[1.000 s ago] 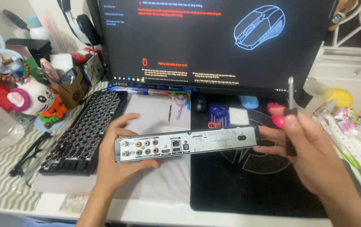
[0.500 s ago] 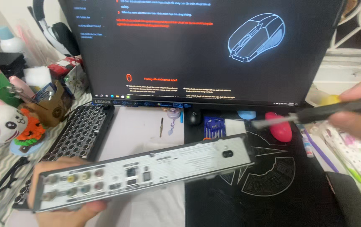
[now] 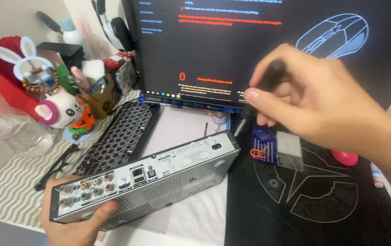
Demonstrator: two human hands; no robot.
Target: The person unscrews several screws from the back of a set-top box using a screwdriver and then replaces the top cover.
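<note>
A flat silver set-top box (image 3: 159,177) is tilted up on edge with its rear panel of coloured sockets and ports facing me. My left hand (image 3: 75,223) grips its lower left end from underneath. My right hand (image 3: 314,98) is shut on a black-handled screwdriver (image 3: 261,98), whose shaft points down toward the box's upper right corner. The tip sits just right of that corner, and I cannot tell if it touches.
A large dark monitor (image 3: 273,45) stands behind. A black keyboard (image 3: 122,136) lies left of the box. A blue bit set (image 3: 263,145) and a pink object (image 3: 345,157) rest on the black desk mat (image 3: 314,200). Toys, a bottle (image 3: 13,132) and glasses (image 3: 56,166) crowd the left.
The view has moved closer. My right hand swung the screwdriver from level at the right down to the box's right corner. The box is tilted steeper, still in my left hand.
</note>
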